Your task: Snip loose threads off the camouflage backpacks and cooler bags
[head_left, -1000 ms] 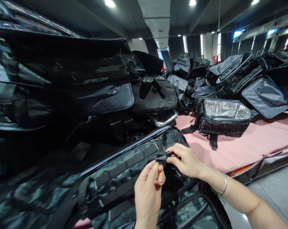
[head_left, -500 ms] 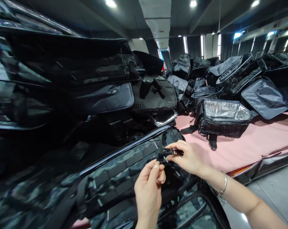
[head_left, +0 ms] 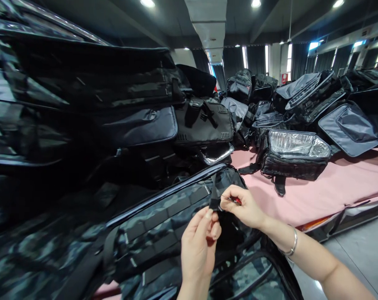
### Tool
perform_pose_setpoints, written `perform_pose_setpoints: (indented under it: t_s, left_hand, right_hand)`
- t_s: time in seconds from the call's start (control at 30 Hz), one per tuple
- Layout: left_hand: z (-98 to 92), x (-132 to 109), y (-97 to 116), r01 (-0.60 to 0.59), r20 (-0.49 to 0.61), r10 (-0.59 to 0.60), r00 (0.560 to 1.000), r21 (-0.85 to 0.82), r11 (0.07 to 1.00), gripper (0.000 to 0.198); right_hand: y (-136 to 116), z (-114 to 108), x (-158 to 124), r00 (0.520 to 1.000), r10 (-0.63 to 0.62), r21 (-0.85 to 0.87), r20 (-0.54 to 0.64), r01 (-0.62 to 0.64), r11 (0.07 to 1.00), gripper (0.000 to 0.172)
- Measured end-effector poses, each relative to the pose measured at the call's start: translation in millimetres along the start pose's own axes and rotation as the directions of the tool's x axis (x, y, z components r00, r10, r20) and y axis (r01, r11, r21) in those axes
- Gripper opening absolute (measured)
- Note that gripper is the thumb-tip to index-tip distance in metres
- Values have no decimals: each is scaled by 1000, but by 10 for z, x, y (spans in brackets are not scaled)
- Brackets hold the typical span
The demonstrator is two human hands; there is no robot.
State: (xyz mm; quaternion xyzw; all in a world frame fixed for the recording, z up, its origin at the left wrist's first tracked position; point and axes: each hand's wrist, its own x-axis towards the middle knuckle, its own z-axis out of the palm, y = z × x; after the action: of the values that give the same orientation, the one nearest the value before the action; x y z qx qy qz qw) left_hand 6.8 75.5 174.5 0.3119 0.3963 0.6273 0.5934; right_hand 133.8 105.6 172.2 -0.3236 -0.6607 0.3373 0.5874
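Observation:
A large dark camouflage bag (head_left: 163, 225) lies in front of me, with rows of black webbing across it. My left hand (head_left: 199, 246) is closed, thumb and fingers pinching the end of a short black strap (head_left: 214, 196) that stands up from the bag's top. My right hand (head_left: 246, 206) is closed too, holding a small tool with a red part (head_left: 236, 201) right against the strap. The tool is mostly hidden by my fingers. A silver bracelet (head_left: 293, 243) sits on my right wrist.
A tall stack of black and grey bags (head_left: 98, 96) fills the left. A pink-covered table (head_left: 316, 187) runs right, carrying an open bag with silver lining (head_left: 296, 146) and more bags (head_left: 314, 91) piled behind. Grey floor (head_left: 364, 254) shows at the lower right.
The strap has been pulled up from lying flat to standing upright. My right hand has moved a little left, bringing the tool close against the strap. My left hand keeps its pinch.

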Motion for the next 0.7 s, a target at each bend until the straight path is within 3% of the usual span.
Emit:
perform_pose_setpoints:
  t_s: [0.1,0.27,0.43,0.7]
  left_hand:
    - [-2,-1,40,21,-13,-22,1000,-49,999,35]
    - [-32,7,68,46,10,-45,999,-91,995,33]
    - [-29,6,55,35,22,-33,999,-70,997,32]
    - [-25,13,42,14,12,-14,1000,-14,1000,34]
  right_hand:
    - [-9,-90,-20,995,86,-34,-44,-88,996,14]
    - [-2,-247,-122,997,63,-240,-54,-75,968,10]
    - [13,-226,-151,1000,9,-297,14,-5,955,6]
    - [0,-149,-77,975,-220,-422,43,217,880,7]
